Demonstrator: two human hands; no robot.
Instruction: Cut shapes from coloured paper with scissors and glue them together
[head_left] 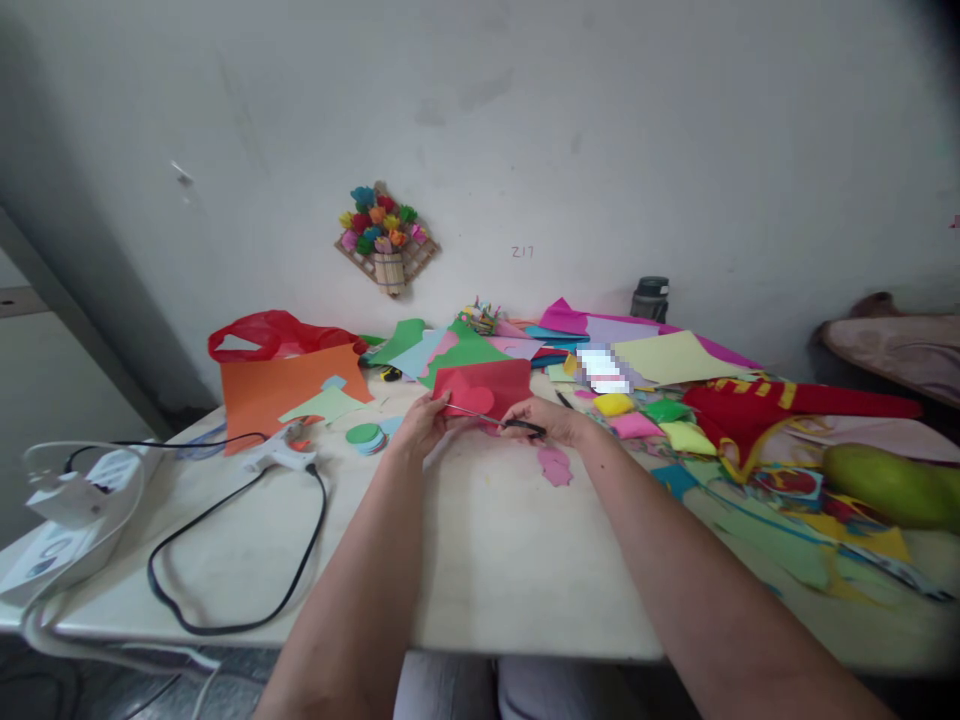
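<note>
My left hand point(424, 424) is closed on the lower left edge of a red sheet of paper point(511, 378). A rounded, brighter red paper piece point(474, 400) shows in front of the sheet; whether it is joined to it I cannot tell. In my right hand point(546, 416) is a pair of scissors point(525, 425) with black handles, the fingers wrapped round them. The thin blades point left, across the red paper towards my left hand. On the table just below my right hand lies a pink paper cut-out point(554, 466).
A white glue gun point(283, 452) with a looping black cord and a power strip point(71, 520) sit left. Round paper pieces point(365, 437), orange paper point(292, 385) and a red bag point(281, 332) lie nearer. Coloured packets point(637, 425), paper scraps and a green fruit point(889, 485) are right.
</note>
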